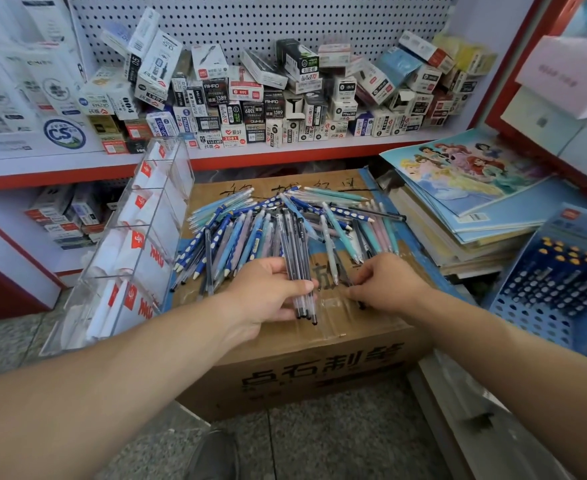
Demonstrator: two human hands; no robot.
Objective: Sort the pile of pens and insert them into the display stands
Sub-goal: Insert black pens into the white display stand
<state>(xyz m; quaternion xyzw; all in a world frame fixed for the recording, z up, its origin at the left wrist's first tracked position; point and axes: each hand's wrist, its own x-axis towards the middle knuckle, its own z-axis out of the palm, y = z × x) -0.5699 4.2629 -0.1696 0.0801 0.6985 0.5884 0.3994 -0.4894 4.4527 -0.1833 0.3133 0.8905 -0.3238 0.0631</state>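
The clear acrylic display stand [136, 237] at left of centre leans beside the cardboard box [306, 368]; its tiered compartments hold only white paper inserts. The blue perforated stand [558, 282] at right carries dark pens upright in its holes. The pile of pens [271, 226] fans across the box top mid-frame, long axes running mostly toward the shelf. The left hand [268, 289] has its fingers closed around a bundle of clear dark pens [300, 275], tips toward the box's near edge. The right hand [385, 282] pinches at a pen on the cardboard.
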